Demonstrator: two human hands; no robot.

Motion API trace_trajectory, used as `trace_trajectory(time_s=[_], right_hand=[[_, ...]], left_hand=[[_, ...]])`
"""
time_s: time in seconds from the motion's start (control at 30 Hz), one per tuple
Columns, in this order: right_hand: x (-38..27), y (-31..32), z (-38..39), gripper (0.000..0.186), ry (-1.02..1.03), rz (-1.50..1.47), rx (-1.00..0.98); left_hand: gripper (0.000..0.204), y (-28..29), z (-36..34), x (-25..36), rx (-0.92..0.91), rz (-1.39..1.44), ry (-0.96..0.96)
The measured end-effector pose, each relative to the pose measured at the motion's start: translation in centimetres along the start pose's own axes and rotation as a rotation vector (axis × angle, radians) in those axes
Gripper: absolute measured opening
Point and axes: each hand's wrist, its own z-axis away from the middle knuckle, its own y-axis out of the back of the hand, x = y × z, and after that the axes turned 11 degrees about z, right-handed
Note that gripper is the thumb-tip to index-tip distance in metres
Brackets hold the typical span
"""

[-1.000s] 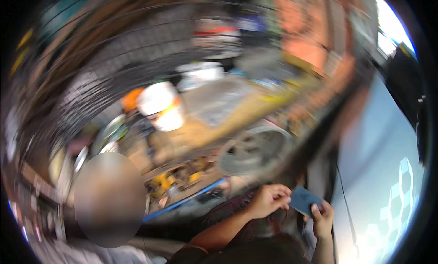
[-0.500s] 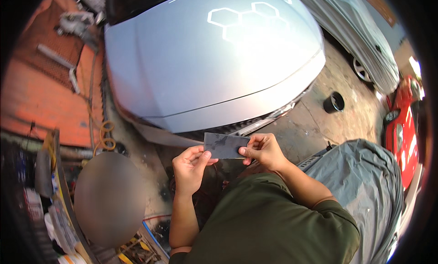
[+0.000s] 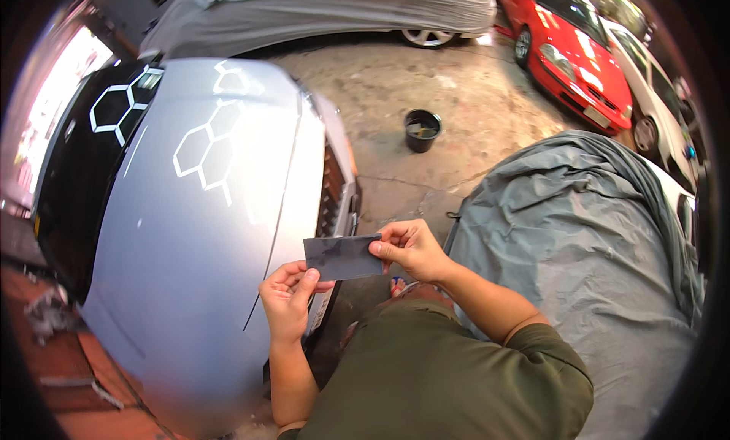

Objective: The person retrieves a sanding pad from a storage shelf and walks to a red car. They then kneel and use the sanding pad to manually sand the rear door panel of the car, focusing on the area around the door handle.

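Observation:
A thin, dark grey rectangular sheet [image 3: 342, 255] is held up in front of me at waist height. My left hand [image 3: 289, 307] pinches its lower left corner between thumb and fingers, and my right hand [image 3: 411, 254] grips its right end, thumb on top. Just beyond and to the left is the silver hood of a car [image 3: 167, 250], with bright hexagon-shaped reflections on it and on the dark windscreen [image 3: 76, 174].
A grey-covered vehicle [image 3: 555, 227] stands close on my right. A black bucket [image 3: 422, 140] sits on the concrete floor [image 3: 380, 83]. A covered car [image 3: 319, 11] is at the back, with a red car [image 3: 570, 79] and a white car [image 3: 654, 128] at upper right. Orange boards [image 3: 30, 364] lie lower left.
My view has swung from a cluttered workbench to the silver car, now on my left, and the floor beyond. Both hands keep hold of the sheet throughout.

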Motion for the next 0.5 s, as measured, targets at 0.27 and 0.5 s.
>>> trace_trajectory(time_s=[0.27, 0.5], right_hand=[[-1.3, 11.6, -1.1, 0.024, 0.105, 0.093, 0.375], [3.4, 19.7, -6.0, 0.017, 0.183, 0.087, 0.641]], left_hand=[[0.014, -10.0, -13.4, -5.6, -0.332, -0.095, 0.162], [0.03, -19.9, -26.3, -10.3, -0.728, -0.171, 0.348]])
